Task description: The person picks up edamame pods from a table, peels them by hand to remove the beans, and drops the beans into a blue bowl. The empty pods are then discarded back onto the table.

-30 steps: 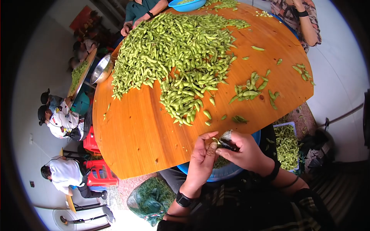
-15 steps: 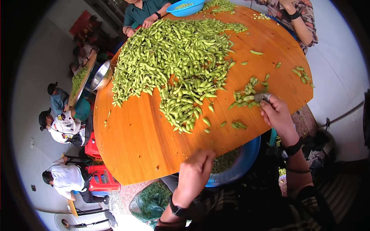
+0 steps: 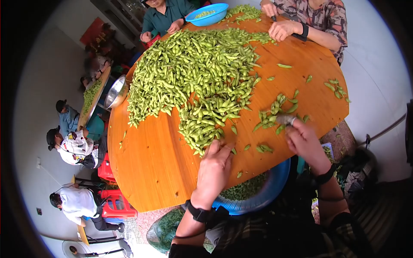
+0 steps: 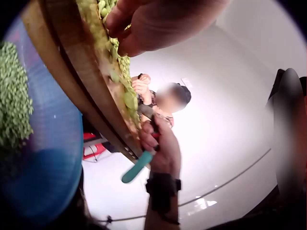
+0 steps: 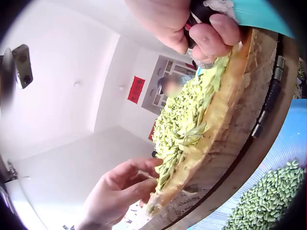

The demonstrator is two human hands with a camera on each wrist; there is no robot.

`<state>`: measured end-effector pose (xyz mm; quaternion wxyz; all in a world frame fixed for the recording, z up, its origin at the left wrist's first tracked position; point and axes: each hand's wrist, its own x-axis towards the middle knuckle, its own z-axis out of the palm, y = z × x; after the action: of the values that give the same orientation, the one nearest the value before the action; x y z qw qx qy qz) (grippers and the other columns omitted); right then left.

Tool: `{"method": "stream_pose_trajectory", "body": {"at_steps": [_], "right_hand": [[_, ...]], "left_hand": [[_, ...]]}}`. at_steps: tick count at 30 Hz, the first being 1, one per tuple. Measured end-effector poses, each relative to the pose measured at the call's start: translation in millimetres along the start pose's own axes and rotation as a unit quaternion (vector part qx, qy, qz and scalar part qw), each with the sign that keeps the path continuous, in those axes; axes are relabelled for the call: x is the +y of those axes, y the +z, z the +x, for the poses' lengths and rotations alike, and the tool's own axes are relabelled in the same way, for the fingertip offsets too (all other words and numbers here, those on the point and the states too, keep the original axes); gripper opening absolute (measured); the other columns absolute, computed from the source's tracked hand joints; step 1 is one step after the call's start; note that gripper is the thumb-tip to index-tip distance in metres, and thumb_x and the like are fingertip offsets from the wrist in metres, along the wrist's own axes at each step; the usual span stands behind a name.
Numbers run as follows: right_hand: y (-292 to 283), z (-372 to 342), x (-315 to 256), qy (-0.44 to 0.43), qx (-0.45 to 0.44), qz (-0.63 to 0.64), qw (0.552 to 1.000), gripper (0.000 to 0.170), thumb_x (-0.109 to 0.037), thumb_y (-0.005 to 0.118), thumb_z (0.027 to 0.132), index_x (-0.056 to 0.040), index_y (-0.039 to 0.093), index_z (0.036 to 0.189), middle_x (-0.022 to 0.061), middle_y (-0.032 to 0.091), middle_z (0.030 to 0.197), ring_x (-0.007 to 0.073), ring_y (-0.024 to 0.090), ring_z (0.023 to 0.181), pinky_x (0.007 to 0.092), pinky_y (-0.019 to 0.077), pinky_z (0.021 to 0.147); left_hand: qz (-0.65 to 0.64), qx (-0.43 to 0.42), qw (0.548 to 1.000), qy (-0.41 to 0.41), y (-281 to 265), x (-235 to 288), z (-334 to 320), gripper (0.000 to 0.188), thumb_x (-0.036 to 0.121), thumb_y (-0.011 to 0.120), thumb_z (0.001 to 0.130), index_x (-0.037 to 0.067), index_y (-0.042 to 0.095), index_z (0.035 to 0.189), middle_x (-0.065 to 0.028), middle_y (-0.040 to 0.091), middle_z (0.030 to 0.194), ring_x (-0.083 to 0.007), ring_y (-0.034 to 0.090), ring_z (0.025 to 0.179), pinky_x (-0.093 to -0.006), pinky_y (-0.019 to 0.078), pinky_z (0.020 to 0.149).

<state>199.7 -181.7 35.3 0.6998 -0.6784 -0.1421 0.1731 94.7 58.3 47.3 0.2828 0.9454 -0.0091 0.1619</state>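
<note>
A large pile of green soybean pods [image 3: 193,73] covers much of the wooden table [image 3: 150,159]. My left hand [image 3: 214,168] is at the pile's near tip, fingers bent and fingertips at the pods, thumb and forefinger apart in the right wrist view. In my right hand [image 3: 303,144] I grip a tool with a teal handle [image 4: 137,167]; its working end is mostly hidden. Something silvery grey [image 3: 286,119] shows at that hand's fingertips, over a small group of pods [image 3: 269,115]. Below the table edge, a blue basin [image 3: 275,185] contains shelled green beans [image 5: 268,201].
Two people sit across the table, one with hands [image 3: 282,30] over its far edge. A light blue basket [image 3: 206,15] stands at the back, a metal bowl [image 3: 116,92] at the left edge. Red stools [image 3: 117,204] and a green net bag [image 3: 165,232] are on the floor.
My hands were together over the basin with a pod. They have parted: the left moved forward to the pile, the right to the small group of pods. The person opposite lowered their hands.
</note>
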Motion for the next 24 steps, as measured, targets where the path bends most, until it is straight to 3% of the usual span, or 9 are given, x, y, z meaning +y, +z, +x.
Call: {"method": "stream_pose_trajectory", "body": {"at_steps": [1, 3, 6, 8, 9, 11, 13, 16, 24], "right_hand": [[4.9, -4.1, -0.4, -0.002, 0.001, -0.001, 1.000, 0.027, -0.013, 0.047, 0.100, -0.0026, 0.061, 0.120, -0.0011, 0.053, 0.063, 0.0050, 0.046, 0.046, 0.0211, 0.0386, 0.045], [17.3, -16.4, 0.1, -0.030, -0.053, -0.062, 0.996, 0.031, -0.011, 0.048, 0.098, -0.0024, 0.058, 0.126, -0.0003, 0.055, 0.064, 0.0050, 0.049, 0.050, 0.0219, 0.0417, 0.048], [39.4, -26.7, -9.6, 0.025, -0.124, -0.033, 0.991, 0.025, -0.010, 0.050, 0.097, -0.0005, 0.061, 0.117, 0.0012, 0.059, 0.067, 0.0064, 0.054, 0.051, 0.0227, 0.0441, 0.049], [51.5, -25.8, -8.8, 0.039, -0.132, -0.023, 0.990, 0.020, -0.009, 0.051, 0.096, -0.0002, 0.061, 0.111, 0.0013, 0.060, 0.068, 0.0066, 0.056, 0.053, 0.0230, 0.0453, 0.050], [57.1, -25.0, -8.8, 0.053, -0.145, -0.013, 0.988, 0.016, -0.008, 0.052, 0.096, 0.0002, 0.062, 0.105, 0.0015, 0.061, 0.069, 0.0069, 0.058, 0.054, 0.0232, 0.0465, 0.051], [66.9, -23.1, -6.4, 0.027, -0.129, -0.023, 0.991, 0.009, -0.006, 0.054, 0.094, 0.0017, 0.059, 0.096, 0.0065, 0.062, 0.067, 0.0140, 0.061, 0.053, 0.0271, 0.0460, 0.050], [76.3, -19.4, 5.1, -0.184, -0.046, -0.132, 0.973, 0.009, -0.004, 0.056, 0.091, 0.0024, 0.058, 0.097, 0.0133, 0.060, 0.067, 0.0230, 0.061, 0.055, 0.0322, 0.0449, 0.051], [79.6, -20.1, 0.6, -0.095, -0.092, -0.086, 0.988, 0.009, -0.002, 0.057, 0.089, 0.0019, 0.058, 0.096, 0.0174, 0.057, 0.070, 0.0305, 0.058, 0.057, 0.0365, 0.0440, 0.053], [79.0, -24.4, -5.9, -0.126, -0.120, -0.137, 0.975, 0.009, -0.001, 0.056, 0.088, 0.0016, 0.058, 0.097, 0.0155, 0.056, 0.069, 0.0273, 0.056, 0.058, 0.0350, 0.0431, 0.055]], "left_hand": [[0.011, 0.009, 0.998, 0.053, 2.6, -4.9, 5.7, 0.019, 0.001, 0.063, 0.083, 0.002, 0.066, 0.102, -0.0180, 0.059, 0.100, -0.0376, 0.061, 0.093, -0.0419, 0.0522, 0.078], [-0.027, -0.007, 0.999, 0.028, 5.5, -8.3, 7.4, 0.020, -0.001, 0.063, 0.082, 0.001, 0.066, 0.101, -0.0184, 0.060, 0.101, -0.0387, 0.059, 0.098, -0.0426, 0.0509, 0.083], [0.004, 0.030, 0.999, 0.042, 14.4, -9.0, 2.3, 0.014, 0.001, 0.063, 0.087, 0.002, 0.066, 0.101, -0.0126, 0.062, 0.092, -0.0284, 0.064, 0.085, -0.0372, 0.0530, 0.073], [-0.317, -0.043, 0.929, -0.188, 20.9, 3.5, -7.2, 0.012, 0.006, 0.060, 0.094, 0.003, 0.065, 0.105, -0.0032, 0.061, 0.081, -0.0124, 0.060, 0.068, -0.0264, 0.0493, 0.059], [-0.318, -0.044, 0.928, -0.188, 21.4, 10.4, -6.9, 0.012, 0.006, 0.060, 0.094, 0.003, 0.065, 0.105, -0.0032, 0.061, 0.081, -0.0124, 0.060, 0.068, -0.0264, 0.0493, 0.059], [-0.480, -0.001, 0.854, -0.201, 19.5, 20.4, -5.7, 0.015, 0.010, 0.055, 0.099, 0.004, 0.063, 0.110, 0.0027, 0.060, 0.077, -0.0021, 0.048, 0.057, -0.0163, 0.0405, 0.052], [-0.514, 0.015, 0.834, -0.198, 21.4, 11.9, -7.8, 0.018, 0.008, 0.056, 0.098, 0.004, 0.062, 0.115, 0.0006, 0.062, 0.079, -0.0047, 0.047, 0.055, -0.0180, 0.0403, 0.051], [-0.589, -0.003, 0.790, -0.170, 22.5, -1.7, -10.4, 0.023, 0.006, 0.060, 0.096, 0.003, 0.061, 0.119, 0.0001, 0.062, 0.083, -0.0038, 0.051, 0.061, -0.0183, 0.0433, 0.054], [-0.544, 0.004, 0.824, -0.159, 20.8, -3.7, -11.1, 0.028, 0.005, 0.063, 0.094, 0.001, 0.060, 0.122, -0.0002, 0.064, 0.091, -0.0050, 0.055, 0.068, -0.0185, 0.0468, 0.062]]}}
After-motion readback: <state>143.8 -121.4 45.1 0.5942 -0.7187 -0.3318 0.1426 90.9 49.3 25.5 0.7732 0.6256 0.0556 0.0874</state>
